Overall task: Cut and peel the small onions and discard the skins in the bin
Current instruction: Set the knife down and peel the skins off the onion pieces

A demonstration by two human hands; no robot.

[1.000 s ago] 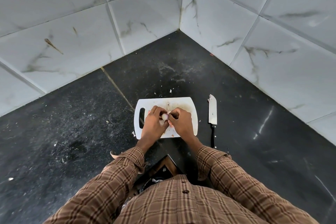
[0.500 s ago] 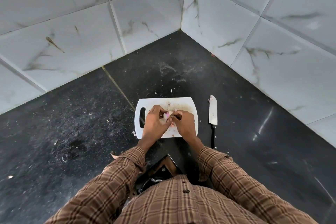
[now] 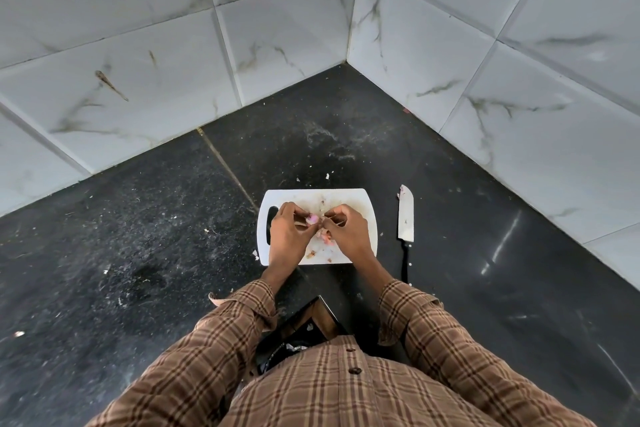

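No writing or brand is legible. Over the white cutting board, the left hand pinches a small pink onion; the right hand is curled closed beside it, its contents indistinct. A knife lies on the desk right of the board. The near bin is largely hidden by the shirt.

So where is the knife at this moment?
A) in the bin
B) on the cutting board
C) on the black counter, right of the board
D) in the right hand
C: the knife lies untouched on the counter, right of the cutting board.
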